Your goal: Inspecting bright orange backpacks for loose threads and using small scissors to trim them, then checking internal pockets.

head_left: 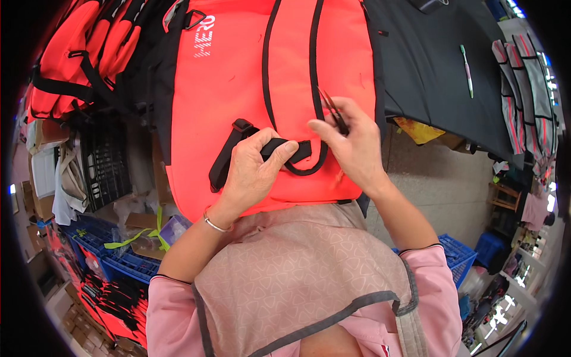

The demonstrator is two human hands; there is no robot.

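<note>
A bright coral-red bag with black side edging lies in front of me, its lower end against my apron. Down its middle runs a padded red shoulder strap with black binding. My left hand pinches a black webbing strap near that shoulder strap's lower end, thumb on top. A black buckle sits on the webbing beside the left hand. In my right hand is a small pair of thread snips, thin points directed up and away. Loose thread bits lie on the red fabric.
The bag rests on a dark-covered table, where a toothbrush lies at right. More red bags are heaped at far left, grey ones at far right. Blue crates stand low on both sides.
</note>
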